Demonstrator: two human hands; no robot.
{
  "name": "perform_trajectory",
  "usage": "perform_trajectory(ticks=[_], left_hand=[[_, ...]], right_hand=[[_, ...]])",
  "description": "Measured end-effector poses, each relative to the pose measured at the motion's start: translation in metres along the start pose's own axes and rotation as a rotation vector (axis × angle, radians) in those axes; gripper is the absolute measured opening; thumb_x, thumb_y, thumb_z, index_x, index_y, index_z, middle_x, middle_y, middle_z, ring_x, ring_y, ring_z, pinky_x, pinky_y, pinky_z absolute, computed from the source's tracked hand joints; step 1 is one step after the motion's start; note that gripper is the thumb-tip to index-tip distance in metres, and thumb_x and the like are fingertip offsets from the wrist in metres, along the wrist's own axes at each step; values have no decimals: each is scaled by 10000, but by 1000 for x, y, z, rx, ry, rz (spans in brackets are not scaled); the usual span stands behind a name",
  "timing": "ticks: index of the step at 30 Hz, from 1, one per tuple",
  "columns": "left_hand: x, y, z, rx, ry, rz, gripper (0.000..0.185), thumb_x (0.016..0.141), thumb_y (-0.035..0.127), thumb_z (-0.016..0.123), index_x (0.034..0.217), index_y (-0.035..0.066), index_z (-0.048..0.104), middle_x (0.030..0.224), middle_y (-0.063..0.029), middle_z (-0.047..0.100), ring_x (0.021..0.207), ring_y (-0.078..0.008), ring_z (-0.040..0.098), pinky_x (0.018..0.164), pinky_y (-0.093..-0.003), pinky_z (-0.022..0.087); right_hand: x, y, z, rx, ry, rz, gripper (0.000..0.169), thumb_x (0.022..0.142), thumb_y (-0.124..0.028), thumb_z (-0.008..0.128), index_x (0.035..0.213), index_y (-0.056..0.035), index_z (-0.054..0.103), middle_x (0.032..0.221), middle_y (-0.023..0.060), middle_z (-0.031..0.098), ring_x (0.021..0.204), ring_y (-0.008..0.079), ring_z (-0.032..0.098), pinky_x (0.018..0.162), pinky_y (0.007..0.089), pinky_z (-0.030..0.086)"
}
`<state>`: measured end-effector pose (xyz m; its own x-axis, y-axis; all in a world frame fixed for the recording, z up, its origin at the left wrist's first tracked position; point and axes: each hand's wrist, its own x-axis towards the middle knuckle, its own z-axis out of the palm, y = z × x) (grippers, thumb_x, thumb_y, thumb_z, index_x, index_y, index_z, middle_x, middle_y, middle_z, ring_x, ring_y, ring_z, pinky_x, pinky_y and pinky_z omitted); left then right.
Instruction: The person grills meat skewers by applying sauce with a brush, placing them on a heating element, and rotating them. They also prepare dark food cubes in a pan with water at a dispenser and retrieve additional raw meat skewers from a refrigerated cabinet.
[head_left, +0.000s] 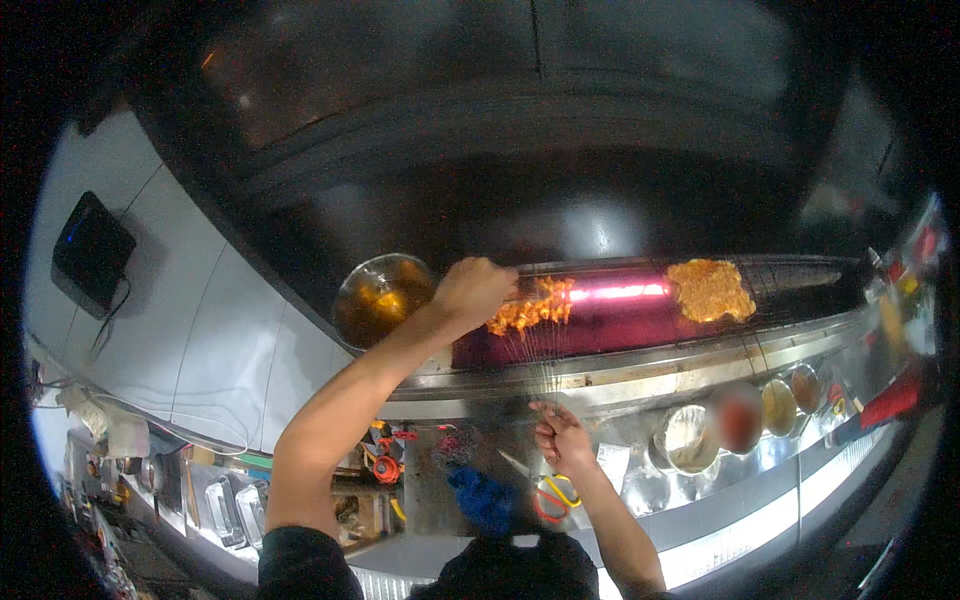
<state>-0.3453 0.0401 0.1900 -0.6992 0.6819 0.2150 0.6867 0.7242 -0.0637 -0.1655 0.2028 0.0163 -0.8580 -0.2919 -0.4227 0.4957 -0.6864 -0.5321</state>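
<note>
Several meat skewers (531, 307) lie side by side over the red-glowing part of a long grill (615, 322), their thin sticks pointing towards me. My right hand (561, 439) is at the stick ends, fingers curled; whether it grips any is unclear. Reaching over the grill's left end, my left hand (476, 289) is closed near the meat, and what it holds is hidden. A steel bowl (384, 300) with brownish contents stands left of that hand. Farther right, a flat browned piece of food (710, 291) lies on the grill.
Below the grill, a steel counter (435, 510) bears scissors (551, 499) with red and yellow handles and a blue cloth-like item (481, 499). Several round containers, one with pale contents (686, 440), stand at the right. Foil trays (225, 510) lie at lower left.
</note>
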Motion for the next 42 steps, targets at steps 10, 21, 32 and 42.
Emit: perform_trajectory(ticks=[10,21,32,42], left_hand=[[-26,53,-16,42,50,56,175,844,170,567,966,82,658,789,-125,658,705,-278,646,606,-391,521],[73,61,1,41,4,269,151,819,171,586,761,32,603,692,-168,623,652,-335,630,588,-421,513],[59,21,1,29,-13,216,175,826,237,588,820,71,644,711,-171,636,647,-342,629,622,-447,511],[-18,28,-22,-75,157,227,99,774,101,582,798,20,634,714,-174,643,679,-323,657,641,-430,540]], right_hand=[[4,-4,-15,115,-54,0,216,952,-225,478,1116,-105,551,680,-15,370,500,69,312,393,191,238],[8,7,-17,89,-54,-37,206,966,-225,448,1094,-92,538,661,-11,371,481,75,307,376,205,228],[6,-2,-10,-22,140,-4,187,940,-188,487,1068,-74,561,609,-41,344,467,58,287,390,203,194],[4,-5,-2,-345,241,-63,142,921,-178,445,946,-75,539,557,-53,301,444,58,243,381,224,163]])
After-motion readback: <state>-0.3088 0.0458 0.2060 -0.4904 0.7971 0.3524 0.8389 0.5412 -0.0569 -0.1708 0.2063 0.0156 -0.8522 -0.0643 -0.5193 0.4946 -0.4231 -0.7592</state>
